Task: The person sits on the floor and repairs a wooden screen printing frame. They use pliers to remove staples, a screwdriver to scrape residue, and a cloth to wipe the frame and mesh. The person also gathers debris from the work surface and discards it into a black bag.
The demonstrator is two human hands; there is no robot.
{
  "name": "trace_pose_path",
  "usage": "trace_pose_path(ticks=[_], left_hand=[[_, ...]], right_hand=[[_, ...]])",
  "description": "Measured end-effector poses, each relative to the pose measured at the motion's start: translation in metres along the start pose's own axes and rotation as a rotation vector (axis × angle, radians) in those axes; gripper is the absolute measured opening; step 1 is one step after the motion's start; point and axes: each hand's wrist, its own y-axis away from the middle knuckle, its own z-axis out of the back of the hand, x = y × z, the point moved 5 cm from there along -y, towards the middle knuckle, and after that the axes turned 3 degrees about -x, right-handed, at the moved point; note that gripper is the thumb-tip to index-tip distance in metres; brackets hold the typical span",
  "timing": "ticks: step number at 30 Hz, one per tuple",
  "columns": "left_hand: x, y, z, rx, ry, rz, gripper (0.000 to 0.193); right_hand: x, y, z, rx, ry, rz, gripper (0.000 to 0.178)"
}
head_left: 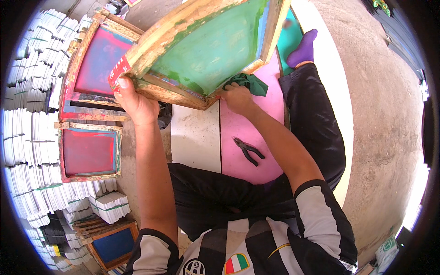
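Note:
A wooden screen-printing frame (208, 52) with green mesh is tilted up in front of me, its wood stained with green ink. My left hand (137, 103) is closed round its left corner, thumb on top beside a red sticker. At the frame's near lower corner, my right hand (237, 98) has its fingers bent round a crumpled dark green cloth (255, 85), close against the wood. Part of the cloth is hidden behind the fingers. Black-handled pliers (249, 150) lie on the pink surface (247, 126) below my right hand.
Left of me rest a red-and-blue mesh frame (98, 64), a smaller red one (89, 151) and a dark blue one (114, 247). Tall stacks of white paper (27, 142) line the left side. My leg with a purple sock (302, 49) stretches along the right of the pink surface.

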Motion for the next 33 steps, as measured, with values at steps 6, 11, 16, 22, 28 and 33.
trace_pose_path(ticks=[6, 11, 16, 22, 28, 33], left_hand=[[0.0, 0.003, -0.001, -0.039, 0.029, 0.034, 0.069], [-0.001, 0.002, -0.003, -0.013, 0.018, 0.025, 0.069], [-0.004, 0.004, -0.008, -0.004, -0.004, 0.02, 0.071], [-0.003, 0.007, -0.004, -0.004, -0.042, 0.012, 0.072], [-0.004, 0.008, -0.011, 0.037, -0.039, 0.022, 0.074], [-0.003, 0.009, -0.006, 0.028, -0.041, 0.028, 0.073]], right_hand=[[0.006, 0.017, -0.005, -0.002, 0.138, 0.023, 0.034], [-0.015, 0.045, 0.009, 0.112, -0.003, 0.066, 0.032], [-0.047, 0.063, 0.015, 0.256, 0.037, 0.053, 0.024], [-0.039, 0.032, 0.05, -0.248, 0.145, -0.303, 0.032], [-0.072, 0.024, -0.016, -0.233, -0.048, -0.426, 0.039], [-0.01, 0.0, -0.057, -0.319, -0.265, -0.496, 0.025]])
